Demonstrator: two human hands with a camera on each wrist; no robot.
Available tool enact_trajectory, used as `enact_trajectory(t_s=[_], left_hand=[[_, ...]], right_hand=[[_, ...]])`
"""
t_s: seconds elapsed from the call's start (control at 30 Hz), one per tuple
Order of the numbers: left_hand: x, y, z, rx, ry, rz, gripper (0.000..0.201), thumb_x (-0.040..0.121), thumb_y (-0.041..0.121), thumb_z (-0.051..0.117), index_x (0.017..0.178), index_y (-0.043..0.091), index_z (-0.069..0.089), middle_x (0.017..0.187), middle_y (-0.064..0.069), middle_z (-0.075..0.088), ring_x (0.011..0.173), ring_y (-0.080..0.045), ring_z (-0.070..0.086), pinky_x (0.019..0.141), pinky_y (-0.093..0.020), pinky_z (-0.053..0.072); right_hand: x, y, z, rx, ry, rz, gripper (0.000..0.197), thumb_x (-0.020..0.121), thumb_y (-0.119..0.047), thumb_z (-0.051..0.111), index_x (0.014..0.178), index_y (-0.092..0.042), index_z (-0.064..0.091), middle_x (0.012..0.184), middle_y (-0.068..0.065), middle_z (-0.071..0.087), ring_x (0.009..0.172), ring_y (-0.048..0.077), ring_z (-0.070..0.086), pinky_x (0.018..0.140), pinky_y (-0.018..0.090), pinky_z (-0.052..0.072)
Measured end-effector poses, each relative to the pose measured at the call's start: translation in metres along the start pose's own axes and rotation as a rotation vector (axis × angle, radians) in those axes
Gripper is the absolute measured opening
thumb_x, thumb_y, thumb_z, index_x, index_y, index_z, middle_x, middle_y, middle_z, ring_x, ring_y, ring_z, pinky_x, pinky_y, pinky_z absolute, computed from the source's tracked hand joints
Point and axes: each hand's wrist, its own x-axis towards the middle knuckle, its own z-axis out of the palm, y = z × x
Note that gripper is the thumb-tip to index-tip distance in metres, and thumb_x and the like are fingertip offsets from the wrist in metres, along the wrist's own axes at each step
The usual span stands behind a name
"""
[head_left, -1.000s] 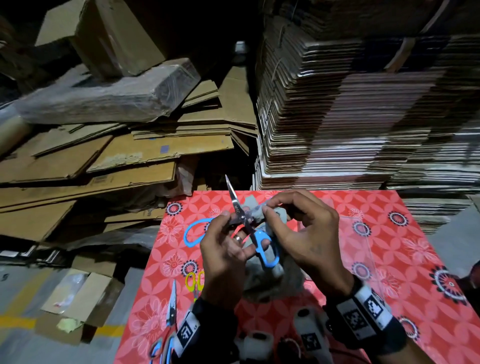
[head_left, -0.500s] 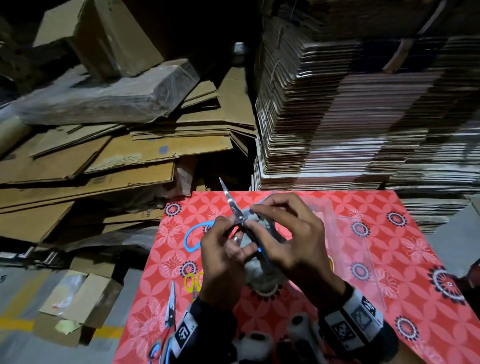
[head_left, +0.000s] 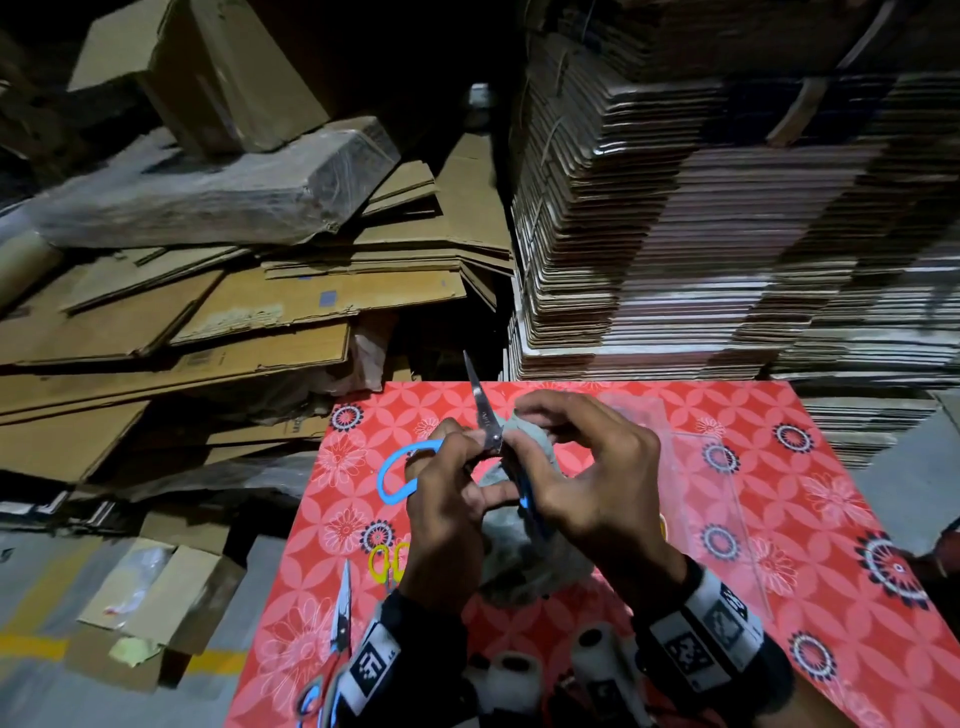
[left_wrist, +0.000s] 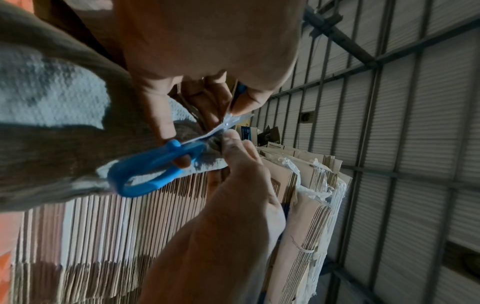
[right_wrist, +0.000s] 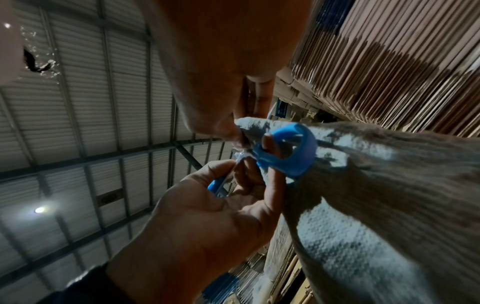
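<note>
Blue-handled scissors (head_left: 483, 415) are held above the red patterned table (head_left: 779, 519), blades together and pointing up and away. My left hand (head_left: 452, 493) grips them near the pivot, with one handle loop (head_left: 395, 473) sticking out to its left. My right hand (head_left: 587, 483) pinches a grey cloth (head_left: 524, 426) against the blades by the pivot. The rest of the cloth hangs down between my hands. In the left wrist view the other handle loop (left_wrist: 150, 170) lies against the cloth (left_wrist: 52, 115), with a left finger (left_wrist: 163, 115) on it. The right wrist view shows the same loop (right_wrist: 288, 154).
Small yellow scissors (head_left: 387, 561) and another pair (head_left: 340, 618) lie on the table at the lower left. A clear plastic sheet (head_left: 717, 493) lies to the right and white rolls (head_left: 519, 675) sit near my wrists. Stacked flat cardboard (head_left: 675, 234) rises behind the table, with loose cartons (head_left: 208, 312) to the left.
My right hand has slid over the near handle loop, bringing the cloth in to the pivot. The scissors' tip has tilted slightly leftward. The left hand keeps its grip.
</note>
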Motion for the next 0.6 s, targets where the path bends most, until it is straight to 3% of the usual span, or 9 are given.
enact_trajectory(t_s=[0.07, 0.13, 0.27, 0.43, 0.53, 0.6], left_hand=[[0.001, 0.000, 0.000, 0.079, 0.035, 0.024, 0.027, 0.091, 0.022, 0.054, 0.074, 0.018, 0.075, 0.097, -0.016, 0.050, 0.103, -0.029, 0.067, 0.075, -0.053, 0.060], [0.002, 0.001, 0.001, 0.135, 0.055, 0.030, 0.030, 0.091, 0.020, 0.051, 0.077, 0.016, 0.077, 0.096, -0.014, 0.050, 0.099, -0.027, 0.068, 0.074, -0.052, 0.062], [0.002, 0.005, 0.006, 0.122, 0.098, -0.033, 0.028, 0.087, 0.021, 0.055, 0.086, -0.001, 0.073, 0.090, -0.008, 0.057, 0.090, -0.019, 0.072, 0.078, -0.054, 0.062], [0.002, 0.007, 0.007, 0.144, 0.103, -0.037, 0.027, 0.095, 0.012, 0.053, 0.072, 0.007, 0.068, 0.087, -0.011, 0.054, 0.081, -0.018, 0.072, 0.069, -0.044, 0.062], [-0.001, 0.009, 0.012, 0.116, 0.128, -0.077, 0.021, 0.099, -0.001, 0.047, 0.080, -0.004, 0.055, 0.076, -0.006, 0.059, 0.068, -0.017, 0.073, 0.057, -0.037, 0.061], [-0.002, 0.010, 0.012, 0.095, 0.158, -0.083, 0.020, 0.097, -0.003, 0.048, 0.077, -0.002, 0.048, 0.070, -0.004, 0.058, 0.064, -0.018, 0.070, 0.054, -0.034, 0.059]], right_hand=[[0.003, 0.001, 0.001, 0.028, 0.010, 0.071, 0.025, 0.081, -0.003, 0.084, 0.100, -0.016, 0.075, 0.086, -0.007, 0.074, 0.081, 0.011, 0.072, 0.073, 0.032, 0.060], [0.004, 0.002, 0.002, 0.035, 0.017, 0.103, 0.024, 0.083, -0.005, 0.082, 0.101, -0.018, 0.073, 0.086, -0.007, 0.073, 0.081, 0.014, 0.071, 0.073, 0.032, 0.060], [0.000, 0.000, 0.005, 0.052, 0.028, 0.097, 0.018, 0.086, -0.005, 0.081, 0.096, -0.017, 0.072, 0.085, -0.008, 0.071, 0.080, 0.013, 0.070, 0.071, 0.033, 0.058], [0.004, 0.001, 0.002, 0.088, -0.016, 0.128, 0.018, 0.084, -0.005, 0.082, 0.089, -0.017, 0.071, 0.080, -0.011, 0.070, 0.074, 0.012, 0.069, 0.069, 0.036, 0.059], [0.009, 0.008, -0.003, 0.071, 0.037, 0.185, 0.021, 0.084, -0.009, 0.083, 0.089, -0.021, 0.067, 0.079, -0.011, 0.068, 0.073, 0.013, 0.068, 0.069, 0.035, 0.059], [0.003, -0.002, 0.001, 0.079, 0.001, 0.187, 0.023, 0.084, -0.009, 0.082, 0.087, -0.025, 0.066, 0.079, -0.012, 0.068, 0.073, 0.013, 0.068, 0.069, 0.034, 0.059]])
